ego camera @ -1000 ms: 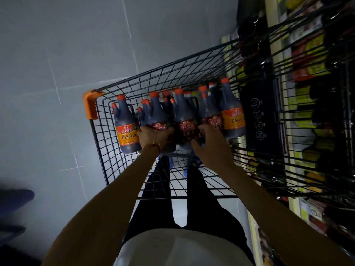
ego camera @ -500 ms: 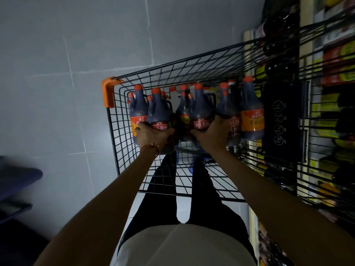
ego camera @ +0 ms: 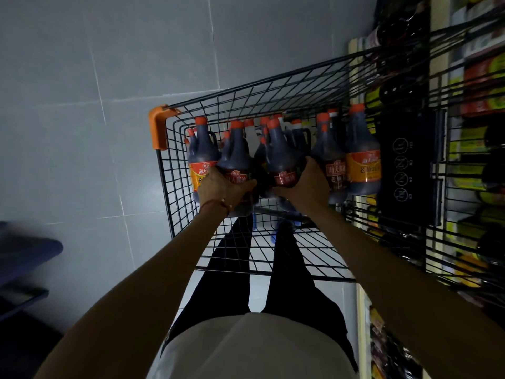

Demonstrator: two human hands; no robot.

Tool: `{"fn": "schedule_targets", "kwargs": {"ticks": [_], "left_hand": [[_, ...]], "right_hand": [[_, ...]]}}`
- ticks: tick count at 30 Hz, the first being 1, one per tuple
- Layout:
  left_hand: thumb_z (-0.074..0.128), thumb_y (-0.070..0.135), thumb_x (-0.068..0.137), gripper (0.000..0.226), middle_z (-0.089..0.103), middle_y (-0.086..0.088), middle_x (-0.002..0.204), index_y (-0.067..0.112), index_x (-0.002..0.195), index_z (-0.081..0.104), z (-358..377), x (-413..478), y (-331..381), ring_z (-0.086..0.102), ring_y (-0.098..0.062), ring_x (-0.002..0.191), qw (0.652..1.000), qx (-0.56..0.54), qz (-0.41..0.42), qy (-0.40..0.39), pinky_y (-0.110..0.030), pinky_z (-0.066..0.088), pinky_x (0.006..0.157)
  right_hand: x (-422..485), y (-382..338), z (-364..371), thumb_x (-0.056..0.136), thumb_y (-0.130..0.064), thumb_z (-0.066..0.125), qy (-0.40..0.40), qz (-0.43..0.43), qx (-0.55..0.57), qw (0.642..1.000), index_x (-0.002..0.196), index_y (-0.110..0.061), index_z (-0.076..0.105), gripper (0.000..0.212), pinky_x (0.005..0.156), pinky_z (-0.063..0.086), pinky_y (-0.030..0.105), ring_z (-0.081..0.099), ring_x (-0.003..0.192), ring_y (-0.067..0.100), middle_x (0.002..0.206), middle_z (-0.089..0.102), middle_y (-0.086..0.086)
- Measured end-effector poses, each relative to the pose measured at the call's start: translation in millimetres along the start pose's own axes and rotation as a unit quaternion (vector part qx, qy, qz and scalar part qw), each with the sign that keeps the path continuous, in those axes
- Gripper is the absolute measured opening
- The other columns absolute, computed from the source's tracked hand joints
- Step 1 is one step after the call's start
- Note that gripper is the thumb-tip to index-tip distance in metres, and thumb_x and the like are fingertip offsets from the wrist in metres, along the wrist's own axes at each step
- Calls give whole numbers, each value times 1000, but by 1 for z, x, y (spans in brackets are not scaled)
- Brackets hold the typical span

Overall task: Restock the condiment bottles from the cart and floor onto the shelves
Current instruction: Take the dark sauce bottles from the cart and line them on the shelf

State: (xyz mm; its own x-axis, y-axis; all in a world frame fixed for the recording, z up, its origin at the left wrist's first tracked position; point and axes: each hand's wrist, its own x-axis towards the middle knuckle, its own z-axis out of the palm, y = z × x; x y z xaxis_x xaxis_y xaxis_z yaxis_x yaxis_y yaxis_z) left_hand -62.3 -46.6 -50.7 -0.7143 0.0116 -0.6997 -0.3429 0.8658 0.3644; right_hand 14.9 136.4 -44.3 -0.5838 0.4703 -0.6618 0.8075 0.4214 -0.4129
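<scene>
Head view:
- Floor [ego camera: 82, 132]: large grey tiles with pale grout lines. Light is dim, with a soft glare patch just left of the cart.
- Cart [ego camera: 273, 88]: black wire, standing on the tiles, with an orange corner guard [ego camera: 158, 127] at the far left corner. The person's dark trousers and the floor show through the wire bottom.
- Condiment bottles [ego camera: 362, 157]: dark liquid, orange caps, red and orange labels. They stand upright, bunched along the cart's far end.
- Left hand [ego camera: 221, 187]: fingers and thumb are wrapped round the lower body of one bottle [ego camera: 236, 160] in the bunch, over its label. A red cord [ego camera: 216, 203] sits on the wrist.
- Right hand [ego camera: 306, 184]: curled round the lower body of the neighbouring bottle [ego camera: 281, 157].
- Both held bottles are upright and in among the others. Cannot tell whether they are off the cart bottom.
- Black panel [ego camera: 410, 165]: white circular icons, mounted on the cart's right side.
- Shelves [ego camera: 478, 77]: just beside the cart on the right, seen partly through the mesh, holding rows of dark bottles with yellow, green and red labels.
- Dark blurred object [ego camera: 24, 255] at the left edge; cannot tell what it is.
</scene>
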Motion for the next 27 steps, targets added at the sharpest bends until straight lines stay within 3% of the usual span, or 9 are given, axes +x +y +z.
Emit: {"fn": "schedule_targets", "kwargs": {"ticks": [4,10,14,17,20,21,24,27], "left_hand": [[87,55,71,91,63,-10,128,11,137,43,-1,6,3,62,-30,117,1000,10,15,-16,-30,45,88],[88,54,70,94,63,-8,126,12,139,39,1,9,-6,63,-29,113,999,3,34,-28,-29,45,83],[94,34,67,92,62,-8,131,13,139,40,3,4,-9,62,-28,118,995,-88,41,-22,-35,51,96],[96,35,64,92,63,-5,130,16,137,43,1,0,-12,61,-22,115,993,-100,54,-26,-36,50,99],[96,40,59,92,65,-2,127,17,133,47,-8,-11,-13,63,-20,114,990,-118,67,-33,-42,53,103],[96,45,54,94,66,-1,125,17,131,49,-12,-17,-13,64,-21,113,988,-127,76,-33,-44,54,101],[94,52,50,94,68,1,120,17,128,53,-18,-38,-10,67,-22,108,984,-134,112,-22,-46,57,96],[93,54,49,89,72,-1,113,16,123,59,-20,-66,-3,70,-21,99,981,-126,149,1,-45,61,89]], "right_hand": [[2,0,6,63,-43,98,-35,-8,-6,999,153,-5,30,119,111,44,49,49,134,39,152,39,19],[11,11,5,63,-38,100,-59,12,89,994,154,-9,30,119,112,46,52,54,136,32,151,53,10],[-1,7,11,63,-20,100,-23,40,149,988,147,-4,41,105,95,46,30,59,122,21,138,60,4],[-21,18,15,63,-14,100,3,62,227,972,145,-4,45,99,88,46,21,59,116,13,131,60,-2],[-49,27,13,66,-8,97,38,59,270,960,148,-7,43,98,81,44,2,53,114,9,129,56,-6],[-58,29,11,65,-5,97,46,59,286,955,147,-8,46,96,86,48,6,56,114,10,128,58,-7],[-86,39,5,58,-5,100,80,57,327,940,137,-10,56,91,97,59,42,68,113,19,124,69,-2],[-116,47,-6,56,-11,102,108,49,356,927,134,-13,58,90,92,61,39,70,108,18,119,72,-2]]}}
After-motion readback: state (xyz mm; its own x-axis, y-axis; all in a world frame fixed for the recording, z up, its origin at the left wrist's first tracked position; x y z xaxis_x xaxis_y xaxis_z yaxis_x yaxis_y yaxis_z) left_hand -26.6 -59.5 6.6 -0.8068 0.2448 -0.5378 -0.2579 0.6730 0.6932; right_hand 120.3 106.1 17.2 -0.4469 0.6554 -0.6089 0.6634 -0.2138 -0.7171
